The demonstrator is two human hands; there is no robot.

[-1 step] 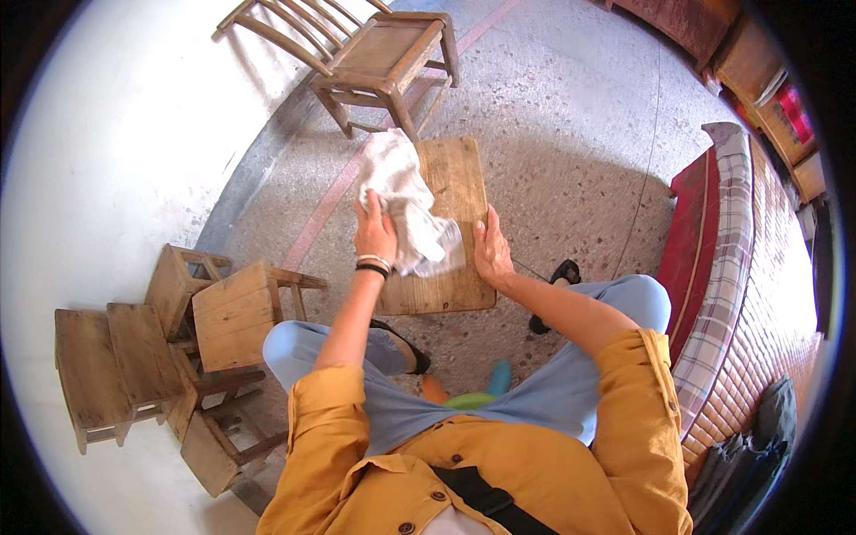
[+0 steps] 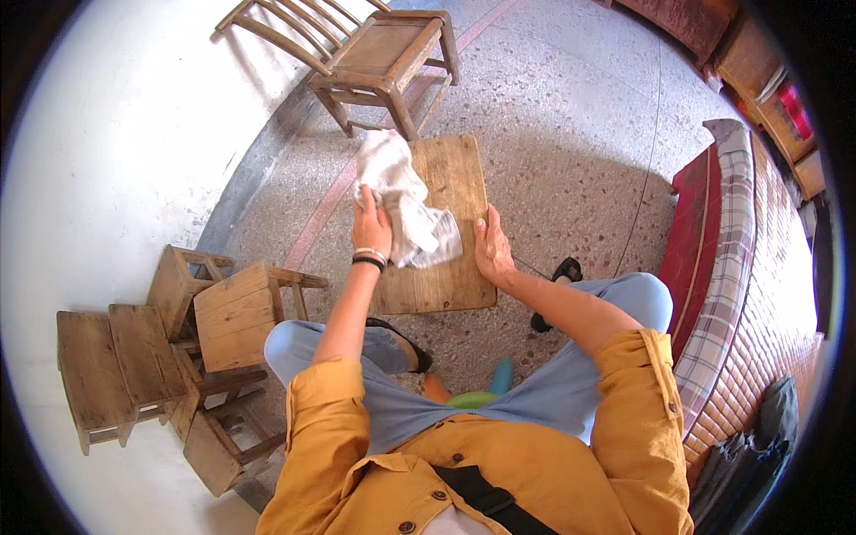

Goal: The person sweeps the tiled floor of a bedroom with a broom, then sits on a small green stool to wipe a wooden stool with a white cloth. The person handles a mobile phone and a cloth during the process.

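A low wooden stool (image 2: 441, 285) stands on the speckled floor in front of my knees. A crumpled white cloth (image 2: 406, 192) lies over the left half of its top. My left hand (image 2: 371, 225), with a black and a white band at the wrist, presses down on the cloth's lower left part, fingers curled into the fabric. Resting flat against the stool's right edge is my right hand (image 2: 490, 248), fingers stretched forward and holding nothing. I am seated, in yellow sleeves and light blue trousers.
A wooden chair (image 2: 383, 53) stands just beyond the stool. Several small wooden stools (image 2: 234, 314) crowd against the white wall at my left. A bed with a plaid cover and woven mat (image 2: 731, 250) runs along the right. Black shoes (image 2: 564, 267) flank the stool.
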